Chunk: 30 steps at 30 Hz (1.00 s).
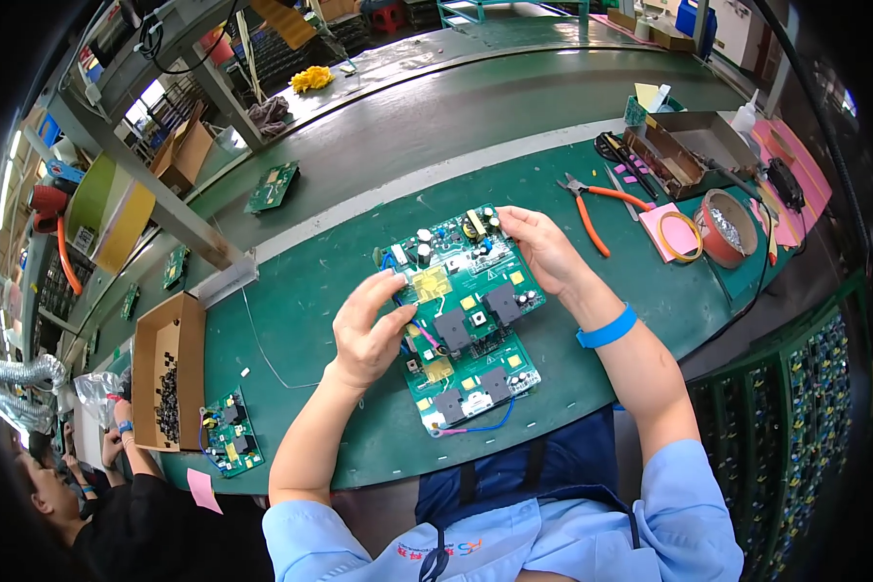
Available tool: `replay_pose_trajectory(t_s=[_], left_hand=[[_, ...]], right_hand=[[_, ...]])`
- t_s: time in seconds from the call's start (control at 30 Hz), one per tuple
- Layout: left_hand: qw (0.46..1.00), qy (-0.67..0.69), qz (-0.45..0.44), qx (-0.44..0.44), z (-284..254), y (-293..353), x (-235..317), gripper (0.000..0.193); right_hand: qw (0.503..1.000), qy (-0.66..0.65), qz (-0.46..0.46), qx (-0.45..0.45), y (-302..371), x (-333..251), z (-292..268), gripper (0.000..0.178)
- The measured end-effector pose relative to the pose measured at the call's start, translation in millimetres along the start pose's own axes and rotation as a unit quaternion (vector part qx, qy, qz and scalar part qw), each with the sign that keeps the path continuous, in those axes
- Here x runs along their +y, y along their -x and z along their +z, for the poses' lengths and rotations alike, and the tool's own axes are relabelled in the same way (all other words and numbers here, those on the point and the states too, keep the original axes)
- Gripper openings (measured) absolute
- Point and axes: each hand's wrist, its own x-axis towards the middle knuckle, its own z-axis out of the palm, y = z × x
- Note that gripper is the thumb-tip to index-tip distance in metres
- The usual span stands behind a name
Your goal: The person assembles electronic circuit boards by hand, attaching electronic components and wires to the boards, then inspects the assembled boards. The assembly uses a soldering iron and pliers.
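A green circuit board [466, 262] with black relays, capacitors and yellow-taped parts is in front of me. My right hand [545, 250] grips its upper right corner, thumb on top. At its left edge, beside blue wires, my left hand [364, 335] has thumb and fingers curled onto the board; the exact contact is partly hidden. A second circuit board [475, 400] of the same kind lies nearer to me, its upper part covered by the first. A blue wire [490, 425] with a pink sleeve runs along its near edge.
Orange-handled cutters [592, 211], a yellow wire coil [677, 238], a round tub [726, 231] and a brown tray [689, 153] stand right. Left are a cardboard box [165, 373] of black parts and another board [231, 434]. A co-worker [68, 495] sits far left.
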Motion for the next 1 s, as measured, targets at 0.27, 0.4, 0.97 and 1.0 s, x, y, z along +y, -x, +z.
replay_pose_trajectory(t_s=[0.27,0.4,0.97,1.0], left_hand=[[0.993,-0.01,-0.113,0.023,2.0,3.3,-3.4,0.027],[0.976,0.051,-0.208,0.031,3.1,3.1,-6.9,0.021],[0.625,0.551,-0.551,-0.049,-7.1,-1.1,-12.5,0.02],[0.624,0.551,-0.552,-0.049,-6.8,-1.1,-12.3,0.02]], right_hand=[[0.999,0.02,-0.029,0.022,1.6,2.5,1.5,0.021],[0.998,0.008,-0.042,0.038,-0.6,4.4,0.6,0.021],[0.996,0.047,-0.076,0.017,1.7,5.5,7.4,0.019],[0.996,0.047,-0.075,0.017,1.7,5.7,7.1,0.019]])
